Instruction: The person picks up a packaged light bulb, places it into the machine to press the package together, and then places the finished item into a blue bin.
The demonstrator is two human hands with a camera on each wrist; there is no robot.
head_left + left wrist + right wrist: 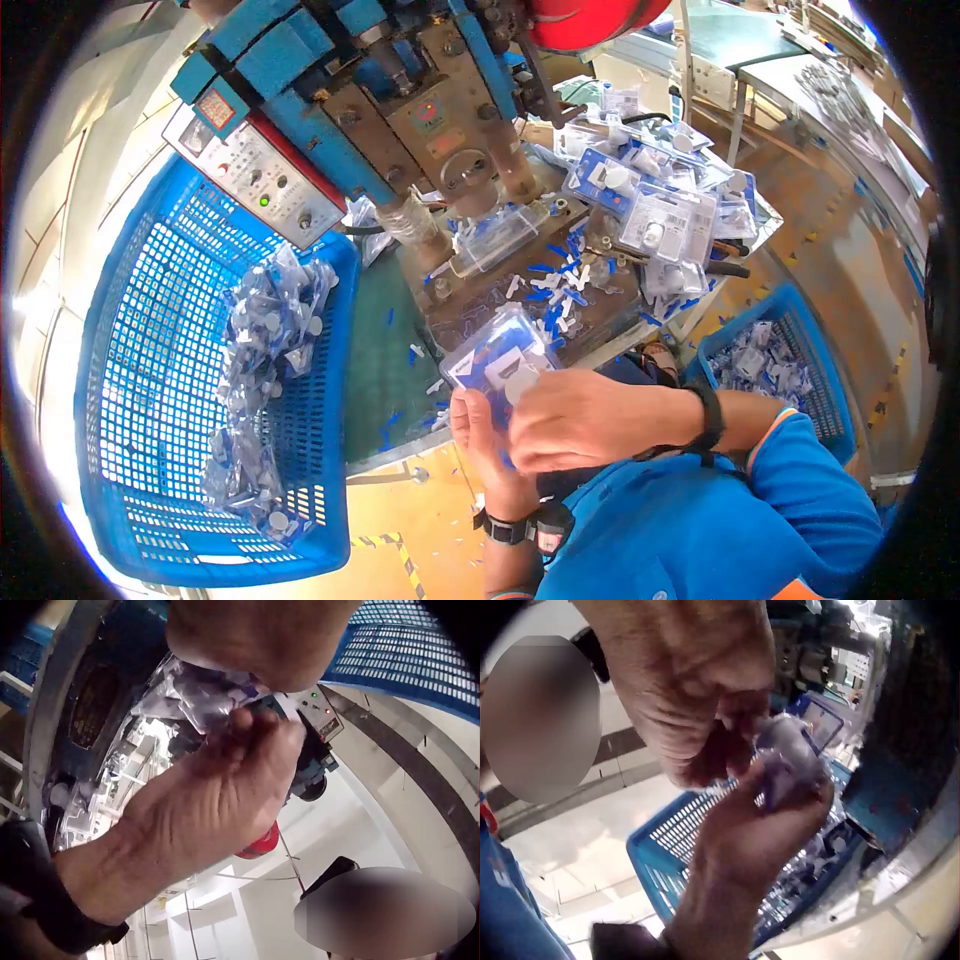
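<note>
Frame centre: blister pack (500,352) juts up from left hand (484,438), which grips it; right hand (580,420) over lower end, hold unclear.

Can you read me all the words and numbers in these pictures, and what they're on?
No words or numbers are readable.
Red-edged sticker on the blue press: too small.
Colored label on its front: too small.
Control panel: too small.
Dark plate: blurred.
Piled packs: print too small.
Held pack: nothing legible.
</note>
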